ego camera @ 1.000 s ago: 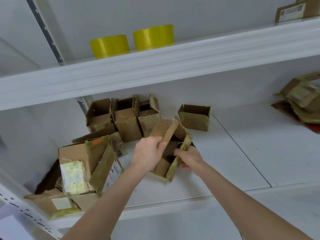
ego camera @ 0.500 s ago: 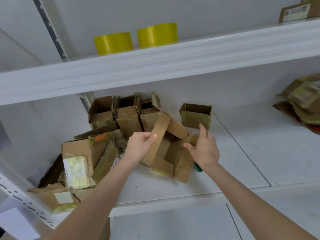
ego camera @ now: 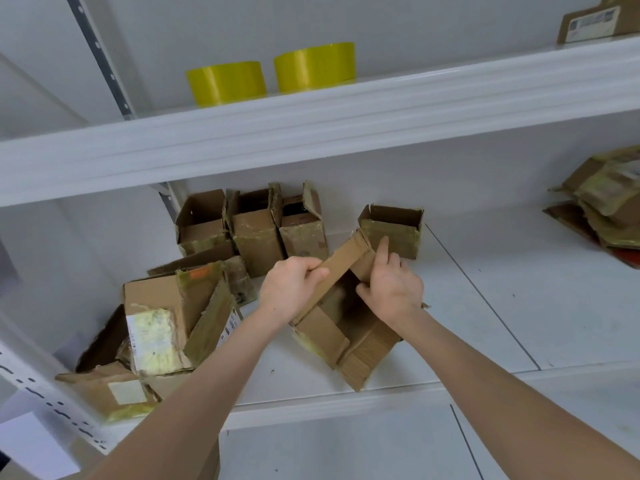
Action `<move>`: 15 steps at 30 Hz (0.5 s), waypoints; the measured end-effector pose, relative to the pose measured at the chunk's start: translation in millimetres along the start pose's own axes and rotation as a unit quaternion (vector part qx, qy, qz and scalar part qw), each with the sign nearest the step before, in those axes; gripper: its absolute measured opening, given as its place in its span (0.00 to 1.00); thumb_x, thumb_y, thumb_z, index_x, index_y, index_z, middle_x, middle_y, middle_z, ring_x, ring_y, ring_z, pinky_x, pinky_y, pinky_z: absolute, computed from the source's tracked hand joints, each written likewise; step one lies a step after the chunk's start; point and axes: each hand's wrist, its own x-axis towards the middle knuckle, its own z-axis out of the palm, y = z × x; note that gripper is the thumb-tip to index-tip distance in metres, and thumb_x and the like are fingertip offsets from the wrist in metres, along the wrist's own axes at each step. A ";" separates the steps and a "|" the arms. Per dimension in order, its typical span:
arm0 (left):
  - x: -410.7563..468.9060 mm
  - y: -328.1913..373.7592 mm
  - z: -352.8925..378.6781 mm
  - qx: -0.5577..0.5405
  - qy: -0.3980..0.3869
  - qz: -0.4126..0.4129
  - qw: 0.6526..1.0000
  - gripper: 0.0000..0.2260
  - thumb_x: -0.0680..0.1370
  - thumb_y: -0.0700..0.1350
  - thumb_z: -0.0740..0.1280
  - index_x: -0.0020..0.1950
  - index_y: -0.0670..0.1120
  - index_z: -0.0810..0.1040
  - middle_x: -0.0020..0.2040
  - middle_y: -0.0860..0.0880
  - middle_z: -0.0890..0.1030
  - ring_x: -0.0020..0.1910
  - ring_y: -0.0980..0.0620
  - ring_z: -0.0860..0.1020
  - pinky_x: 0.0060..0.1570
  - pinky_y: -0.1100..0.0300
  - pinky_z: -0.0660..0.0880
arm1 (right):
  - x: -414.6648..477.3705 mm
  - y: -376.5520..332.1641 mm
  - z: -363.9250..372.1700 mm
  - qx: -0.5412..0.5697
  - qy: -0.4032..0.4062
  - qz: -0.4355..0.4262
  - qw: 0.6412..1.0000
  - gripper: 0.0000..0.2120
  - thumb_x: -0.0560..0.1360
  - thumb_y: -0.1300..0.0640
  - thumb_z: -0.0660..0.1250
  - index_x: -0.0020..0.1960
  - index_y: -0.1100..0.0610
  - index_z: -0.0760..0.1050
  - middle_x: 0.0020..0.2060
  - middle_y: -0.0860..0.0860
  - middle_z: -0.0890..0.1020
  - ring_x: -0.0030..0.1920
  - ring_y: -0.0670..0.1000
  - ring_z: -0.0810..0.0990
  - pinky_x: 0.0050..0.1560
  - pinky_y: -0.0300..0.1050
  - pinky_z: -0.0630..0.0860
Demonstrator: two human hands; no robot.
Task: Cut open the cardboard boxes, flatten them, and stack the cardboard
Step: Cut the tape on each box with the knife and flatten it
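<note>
The left hand (ego camera: 291, 292), in the middle of the frame, grips the lower end of a long flap (ego camera: 343, 265), fingers curled over its edge; the right hand (ego camera: 394, 289), just right of it, pinches the flap's upper end and the wall beneath, thumb inside, index finger straight and pointing up; both belong to the opened box (ego camera: 346, 337), which lies tilted and partly spread on the white shelf (ego camera: 485, 306), below and between the hands.

Just beyond the right hand stands a single open box (ego camera: 391, 230); left of it, against the back wall, a row of three open boxes (ego camera: 256, 230); at lower left, a jumbled pile of boxes (ego camera: 156, 323), some labelled.

At the right edge lies a stack of flattened cardboard (ego camera: 609, 202); on the upper shelf (ego camera: 346, 109) sit two yellow tape rolls (ego camera: 227, 83); a labelled box (ego camera: 595, 24) shows at upper right.
</note>
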 end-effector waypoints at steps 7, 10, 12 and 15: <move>16.3 -16.7 -10.0 0.173 0.124 0.039 0.976 0.12 0.81 0.54 0.59 0.58 0.55 0.81 0.48 0.52 0.84 0.46 0.49 0.81 0.41 0.54 0.78 | -0.7 -3.9 -19.7 0.113 -0.050 -0.066 0.990 0.15 0.81 0.50 0.51 0.59 0.57 0.71 0.35 0.52 0.77 0.37 0.55 0.78 0.36 0.47 0.75; 17.6 -25.9 -9.1 0.161 0.141 0.080 0.974 0.12 0.80 0.53 0.62 0.59 0.55 0.81 0.49 0.51 0.84 0.47 0.50 0.81 0.43 0.57 0.76 | 1.8 1.2 -23.1 0.226 -0.043 -0.018 0.973 0.18 0.82 0.53 0.55 0.34 0.54 0.68 0.29 0.50 0.73 0.32 0.51 0.75 0.33 0.43 0.70; 14.5 -30.3 -4.3 0.133 0.188 0.078 0.970 0.13 0.78 0.52 0.65 0.61 0.54 0.80 0.54 0.50 0.83 0.55 0.47 0.79 0.52 0.54 0.73 | -1.0 2.6 -21.4 0.246 -0.032 -0.015 0.969 0.19 0.82 0.55 0.55 0.33 0.53 0.67 0.28 0.49 0.73 0.31 0.49 0.74 0.31 0.41 0.67; 6.1 -39.7 11.8 -0.034 0.252 -0.104 0.962 0.33 0.71 0.54 0.73 0.74 0.51 0.66 0.69 0.45 0.71 0.66 0.44 0.71 0.62 0.45 0.71 | -7.3 4.9 -14.6 0.243 -0.010 0.007 0.970 0.18 0.83 0.56 0.54 0.34 0.53 0.67 0.29 0.50 0.74 0.32 0.52 0.75 0.33 0.43 0.69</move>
